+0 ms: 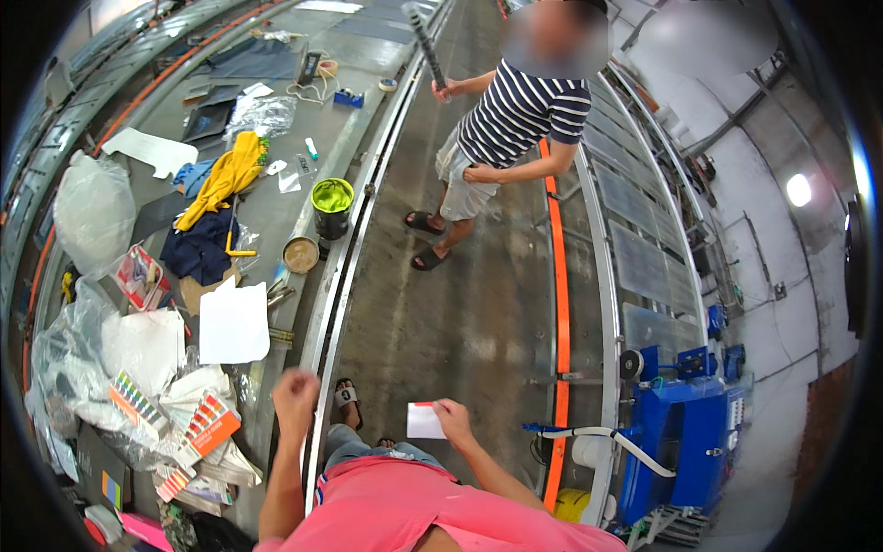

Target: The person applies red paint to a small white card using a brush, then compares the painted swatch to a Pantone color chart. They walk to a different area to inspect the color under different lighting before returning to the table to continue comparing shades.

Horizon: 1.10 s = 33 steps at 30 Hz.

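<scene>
My right hand [452,421] is closed on a small white card [424,425] with a red mark at its top edge, held over the aisle floor. Its thumb and fingers pinch the card's upper right corner. My left hand [295,394] is raised by the edge of the left table, its fingers curled together. Whether anything sits in those fingers is too small to tell. Nearest to that hand lies a blank white sheet [234,322]. Fanned colour swatch cards [212,427] rest on papers farther left, with a second colour swatch fan [138,405] beside them.
A black can with lime-green contents [333,195] and a round tub [301,256] stand along the table edge [317,304]. Yellow cloth [230,177] and navy cloth [199,248] lie beyond. Ahead, a person [524,115] holds a dark rod [425,46]. A blue machine [670,451] stands right.
</scene>
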Available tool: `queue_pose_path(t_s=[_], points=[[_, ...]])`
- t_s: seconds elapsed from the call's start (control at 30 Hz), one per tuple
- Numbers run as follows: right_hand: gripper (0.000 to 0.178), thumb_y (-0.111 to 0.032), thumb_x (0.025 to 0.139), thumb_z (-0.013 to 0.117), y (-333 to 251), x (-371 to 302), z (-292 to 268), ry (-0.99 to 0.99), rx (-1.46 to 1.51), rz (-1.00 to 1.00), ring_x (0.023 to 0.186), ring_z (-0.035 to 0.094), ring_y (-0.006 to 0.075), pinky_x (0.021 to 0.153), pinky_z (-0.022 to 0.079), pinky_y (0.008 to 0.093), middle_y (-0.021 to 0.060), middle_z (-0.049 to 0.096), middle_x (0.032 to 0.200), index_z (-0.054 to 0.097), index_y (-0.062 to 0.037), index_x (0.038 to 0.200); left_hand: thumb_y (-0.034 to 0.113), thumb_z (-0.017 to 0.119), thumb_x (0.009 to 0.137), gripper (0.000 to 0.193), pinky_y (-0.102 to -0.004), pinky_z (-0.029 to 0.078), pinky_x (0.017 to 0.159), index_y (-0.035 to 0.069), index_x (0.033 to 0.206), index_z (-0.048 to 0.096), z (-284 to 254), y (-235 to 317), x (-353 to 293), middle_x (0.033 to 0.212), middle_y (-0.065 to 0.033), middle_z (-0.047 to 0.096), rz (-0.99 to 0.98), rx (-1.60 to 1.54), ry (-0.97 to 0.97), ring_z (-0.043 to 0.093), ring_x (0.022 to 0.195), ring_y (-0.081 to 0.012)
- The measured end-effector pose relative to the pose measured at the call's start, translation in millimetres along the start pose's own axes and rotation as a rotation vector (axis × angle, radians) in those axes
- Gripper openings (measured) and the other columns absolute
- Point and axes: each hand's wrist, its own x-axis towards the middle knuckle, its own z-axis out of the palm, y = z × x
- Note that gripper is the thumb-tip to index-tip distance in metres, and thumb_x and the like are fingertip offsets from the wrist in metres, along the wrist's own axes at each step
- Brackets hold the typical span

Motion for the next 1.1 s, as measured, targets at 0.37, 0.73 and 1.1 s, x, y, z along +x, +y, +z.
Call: queue_pose_path(t_s=[0.37,0.73,1.1], points=[[0.023,-0.020,0.094,0.060,-82,-48,35,-0.441,0.182,-0.322,0.070,0.055,0.0077,0.063,0.046,0.0289,0.0027,0.064,0.073,0.067,0.0018,0.093,0.031,0.071,0.084,0.035,-0.0307,0.051,0.078,-0.002,0.094,0.075,-52,-204,-340,0.092,-0.0122,0.072,-0.817,-0.099,0.132,0.066,0.086,-0.0170],[0.023,-0.021,0.095,0.060,-79,-181,105,-0.718,0.153,-0.281,0.067,0.052,0.0055,0.060,0.044,0.0269,-0.0028,0.062,0.074,0.069,-0.0004,0.094,0.023,0.069,0.083,0.027,-0.0287,0.050,0.070,-0.003,0.089,0.075,-134,-207,-427,0.083,-0.0078,0.073,-0.775,0.023,-0.140,0.065,0.075,-0.0145],[0.030,-0.027,0.094,0.061,-121,-277,188,-0.650,-0.041,-0.487,0.072,0.059,0.0103,0.065,0.049,0.0306,0.0054,0.067,0.076,0.069,0.0016,0.097,0.010,0.075,0.078,0.015,-0.0264,0.051,0.067,-0.003,0.086,0.075,-222,-134,-392,0.074,-0.0071,0.071,-0.331,-0.288,-0.110,0.064,0.069,-0.0124]])
